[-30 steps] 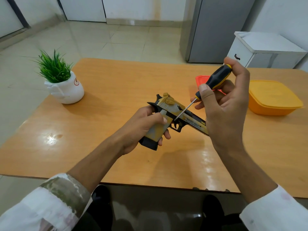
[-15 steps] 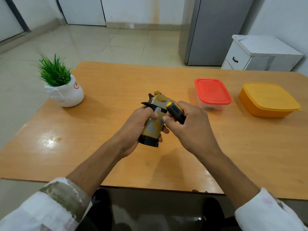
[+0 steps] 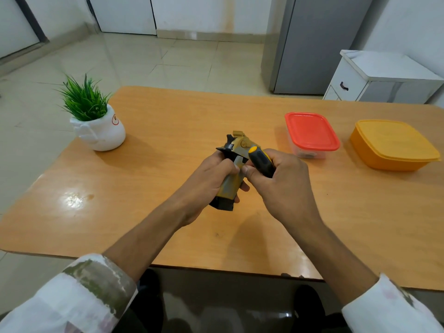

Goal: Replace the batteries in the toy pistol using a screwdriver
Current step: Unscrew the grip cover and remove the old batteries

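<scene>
While it is held over the middle of the wooden table [image 3: 168, 131], the toy pistol [image 3: 229, 188] stands nearly upright, its grip pointing down toward the person and its rear end raised away from them. Its body is a worn, dull yellow. A black block closes the bottom of the grip, and a black spur juts from the upper rear. The barrel end is hidden behind the right hand, so the front of the toy cannot be made out.

A white pot with a green plant [image 3: 98, 126] sits near the table's far left corner, well apart from the hands. To the right stand a clear box with a red lid [image 3: 311, 131] and, beyond it, a yellow box [image 3: 391, 145], near each other but not touching. Past the table are a grey fridge [image 3: 312, 44] and a white cabinet [image 3: 384, 78] on a tiled floor. Nothing lies between the hands and these things.

The left hand [image 3: 206, 181] wraps tightly round the pistol's grip, thumb across the near side and fingertips showing at the far edge. The right hand [image 3: 283, 186] is curled round the screwdriver [image 3: 260, 161], whose black handle with a yellow cap sticks out of the fist just beside the top of the pistol. The shaft and tip are covered by the hand. The right thumb presses close to the left thumb at the pistol's side.
</scene>
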